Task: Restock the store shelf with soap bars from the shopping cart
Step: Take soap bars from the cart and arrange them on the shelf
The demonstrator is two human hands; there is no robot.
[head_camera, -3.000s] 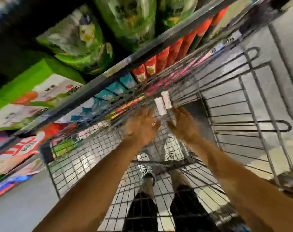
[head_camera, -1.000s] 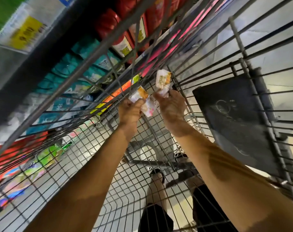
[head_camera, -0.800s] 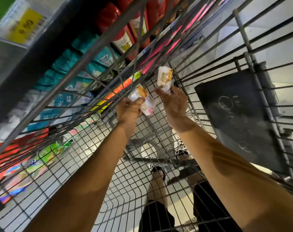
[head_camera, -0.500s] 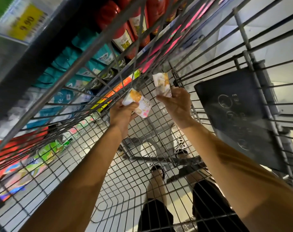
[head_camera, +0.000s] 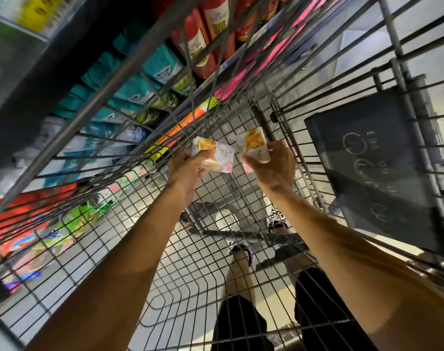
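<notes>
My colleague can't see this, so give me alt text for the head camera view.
Each hand holds a wrapped soap bar, left hand and right hand, inside a wire shopping cart beside stocked store shelves.

Wire shopping cart (head_camera: 165,249) on a pale tiled floor (head_camera: 431,34), left side close against the store shelf (head_camera: 71,59). Bare mesh across the cart bottom; a dark panel (head_camera: 373,168) flat against the right wall. Behind the cart's far left corner, upright red packets (head_camera: 203,46) in a row on the shelf board, teal packets (head_camera: 140,84) just beside them, white packets (head_camera: 51,138) further left. Lower down, near the floor, a red pack (head_camera: 33,206) and a green pack (head_camera: 81,219). Yellow price tag (head_camera: 38,11) on the shelf's front edge, blurred.
</notes>
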